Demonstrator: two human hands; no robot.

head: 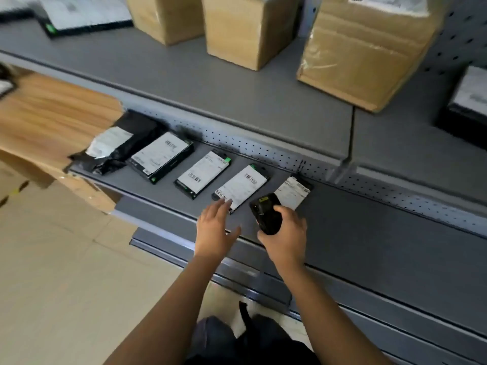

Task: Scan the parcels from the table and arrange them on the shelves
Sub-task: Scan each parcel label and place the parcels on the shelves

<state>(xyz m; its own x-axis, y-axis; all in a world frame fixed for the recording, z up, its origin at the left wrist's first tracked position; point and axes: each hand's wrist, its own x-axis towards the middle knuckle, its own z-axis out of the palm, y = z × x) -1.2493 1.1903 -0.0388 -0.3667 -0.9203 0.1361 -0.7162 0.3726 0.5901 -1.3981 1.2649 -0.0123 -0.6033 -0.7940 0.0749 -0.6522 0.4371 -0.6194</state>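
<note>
Several flat black parcels with white labels lie in a row on the lower grey shelf (369, 233). My left hand (214, 227) reaches out with straight fingers, its fingertips touching the near corner of one labelled parcel (243, 187). My right hand (286, 231) grips a black handheld scanner (264, 214), held just above the shelf in front of the rightmost parcel (293, 192). Further left lie two more flat parcels (203, 173) (160, 156) and a crumpled black bag parcel (118, 144).
The upper grey shelf (237, 101) carries three brown cardboard boxes (247, 27) (366, 48) (163, 14) and flat black parcels at the back left (84, 14) and far right (466, 101). A wooden table (52, 111) stands to the left. Tiled floor lies below.
</note>
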